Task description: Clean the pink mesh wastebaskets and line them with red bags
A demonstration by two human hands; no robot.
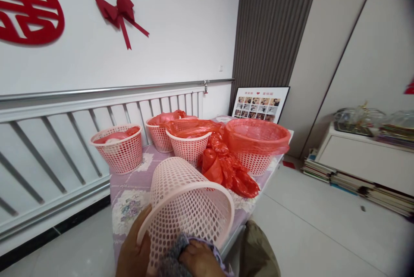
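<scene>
A pale pink perforated plastic wastebasket [176,178] lies tilted on its side at the table's near edge, its mouth facing me. My left hand [136,244] is closed round the left of its rim. My right hand [202,259] grips a grey fuzzy cloth [174,255] with a purple edge, pressed at the lower inside of the mouth. Just behind the basket is a roll of red plastic bags [211,166]. Crumpled red plastic [241,180] spreads beside the roll.
A red-bag-lined basket [255,163] stands at the right of the flowered tablecloth [124,208]. Three more baskets holding red plastic, including a left one [121,156], stand toward the radiator [64,139]. A photo board [261,100] leans at the back. A low cabinet [365,152] is right.
</scene>
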